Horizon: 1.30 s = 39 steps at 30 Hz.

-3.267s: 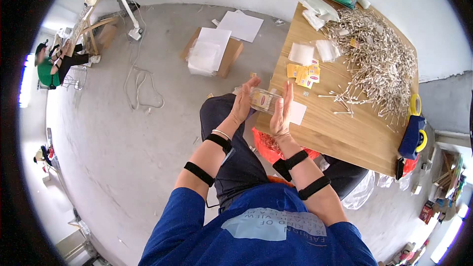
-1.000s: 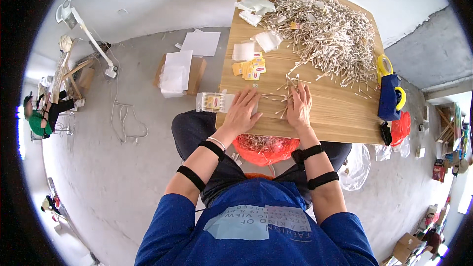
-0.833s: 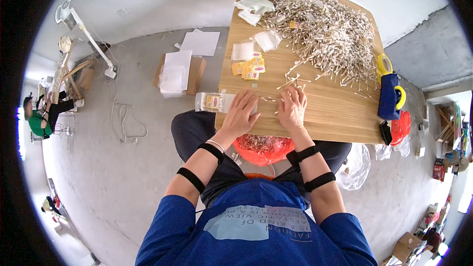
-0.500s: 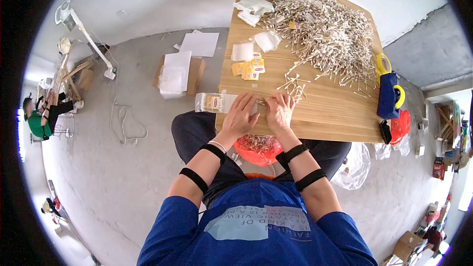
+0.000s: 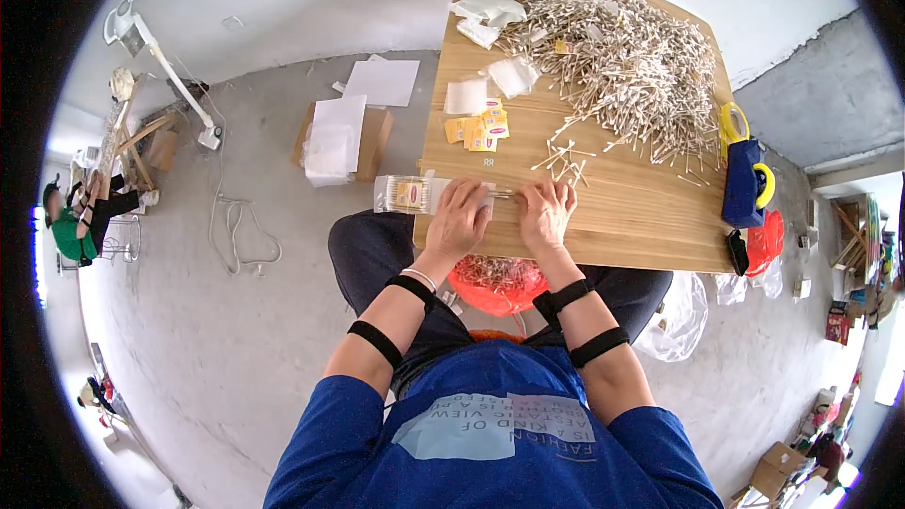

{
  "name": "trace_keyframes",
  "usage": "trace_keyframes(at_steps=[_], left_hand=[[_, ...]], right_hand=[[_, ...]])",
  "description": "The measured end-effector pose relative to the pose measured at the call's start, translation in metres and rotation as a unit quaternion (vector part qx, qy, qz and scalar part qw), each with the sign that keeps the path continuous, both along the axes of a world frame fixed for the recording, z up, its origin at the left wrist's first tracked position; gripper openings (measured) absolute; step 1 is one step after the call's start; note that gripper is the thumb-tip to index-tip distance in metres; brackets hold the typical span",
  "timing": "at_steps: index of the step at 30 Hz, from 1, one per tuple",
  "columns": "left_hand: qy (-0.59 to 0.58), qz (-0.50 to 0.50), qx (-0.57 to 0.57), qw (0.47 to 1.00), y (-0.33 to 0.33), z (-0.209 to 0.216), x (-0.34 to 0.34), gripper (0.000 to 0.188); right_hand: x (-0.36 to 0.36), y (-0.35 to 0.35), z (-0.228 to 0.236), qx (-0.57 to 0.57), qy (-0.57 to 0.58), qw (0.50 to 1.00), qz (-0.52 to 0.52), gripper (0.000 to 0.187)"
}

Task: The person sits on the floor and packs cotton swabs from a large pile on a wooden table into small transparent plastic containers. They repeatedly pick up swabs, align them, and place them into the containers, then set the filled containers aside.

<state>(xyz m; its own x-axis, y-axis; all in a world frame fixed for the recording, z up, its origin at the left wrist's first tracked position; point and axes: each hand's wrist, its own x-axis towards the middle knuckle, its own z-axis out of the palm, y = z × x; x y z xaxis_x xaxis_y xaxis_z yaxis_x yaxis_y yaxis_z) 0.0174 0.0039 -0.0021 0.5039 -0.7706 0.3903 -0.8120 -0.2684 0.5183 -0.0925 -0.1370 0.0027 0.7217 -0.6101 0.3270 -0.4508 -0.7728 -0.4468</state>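
At the table's near edge, my left hand (image 5: 460,217) presses its curled fingers on the end of a clear plastic bag. Farther left lies a filled bag of cotton swabs (image 5: 408,194) with a yellow label, partly over the table edge. My right hand (image 5: 547,212) pinches a few cotton swabs (image 5: 506,193), whose sticks bridge the gap toward my left fingers. My fingers hide most of the bag's end. Several loose swabs (image 5: 564,165) lie just beyond my right hand, and yellow label cards (image 5: 479,129) sit beyond my left.
A large heap of cotton swabs (image 5: 632,66) covers the table's (image 5: 641,217) far right. Empty clear bags (image 5: 514,77) lie left of it. A blue tape dispenser (image 5: 744,184) stands on the right edge. Below the near edge is a red bag of swabs (image 5: 498,285). A cardboard box (image 5: 372,143) sits on the floor.
My right hand has shifted slightly right, widening the gap between my hands. The swab sticks now show more clearly there. The filled bag has stayed about where it was.
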Motion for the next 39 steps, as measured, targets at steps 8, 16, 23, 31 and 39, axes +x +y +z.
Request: trace_keyframes(at_steps=[8, 16, 23, 31, 39], left_hand=[[0.023, -0.019, -0.008, 1.000, -0.001, 0.005, 0.001, 0.035], [-0.009, -0.037, -0.007, 0.999, -0.002, 0.015, -0.001, 0.031], [-0.021, -0.024, -0.028, 0.999, -0.003, 0.004, 0.001, 0.030], [-0.007, -0.026, -0.034, 0.999, -0.003, 0.002, 0.000, 0.024], [0.004, -0.022, -0.055, 0.998, -0.002, 0.003, 0.001, 0.018]], right_hand=[[0.013, 0.016, -0.002, 0.008, -0.011, 0.998, 0.055, 0.022], [-0.036, 0.006, 0.018, 0.065, -0.003, 0.992, -0.107, 0.039], [-0.051, -0.001, 0.004, 0.058, 0.027, 0.995, -0.074, 0.034], [-0.032, -0.030, -0.002, 0.058, 0.005, 0.990, -0.128, 0.018], [-0.018, -0.024, -0.002, 0.006, -0.006, 0.987, -0.163, 0.011]])
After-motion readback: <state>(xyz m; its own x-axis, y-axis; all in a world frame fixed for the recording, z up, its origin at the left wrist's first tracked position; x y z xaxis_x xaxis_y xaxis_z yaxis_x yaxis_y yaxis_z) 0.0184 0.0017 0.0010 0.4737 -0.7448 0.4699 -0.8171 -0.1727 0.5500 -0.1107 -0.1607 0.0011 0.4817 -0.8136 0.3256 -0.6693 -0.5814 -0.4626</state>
